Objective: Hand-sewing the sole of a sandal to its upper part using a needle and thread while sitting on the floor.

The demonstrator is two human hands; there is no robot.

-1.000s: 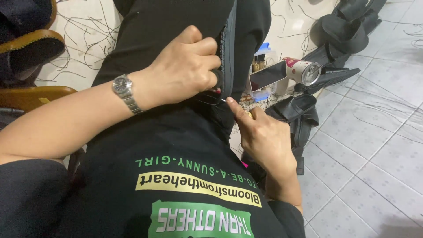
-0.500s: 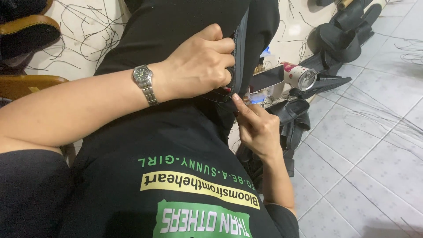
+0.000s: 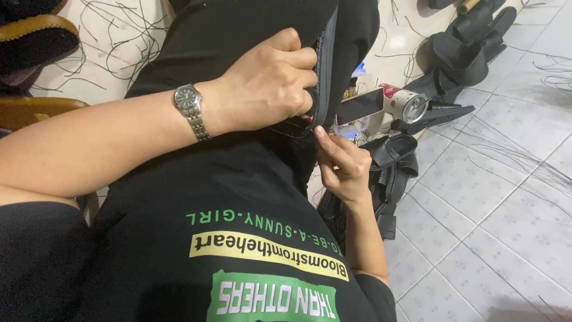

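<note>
My left hand, with a metal watch on its wrist, is closed around the edge of a black leather piece that stands on my lap. My right hand sits just below it, fingers pinched at the lower edge of that same piece. Whatever the fingers pinch is too small to make out. A black shirt with printed lettering fills the bottom of the view.
A phone and a patterned can lie on the tiled floor to the right. Black leather straps and pieces are piled beyond them. Loose dark threads litter the floor at upper left, beside a wooden chair.
My left hand has shifted right along the leather edge. My right hand stays pinched below it. The view has drifted slightly.
</note>
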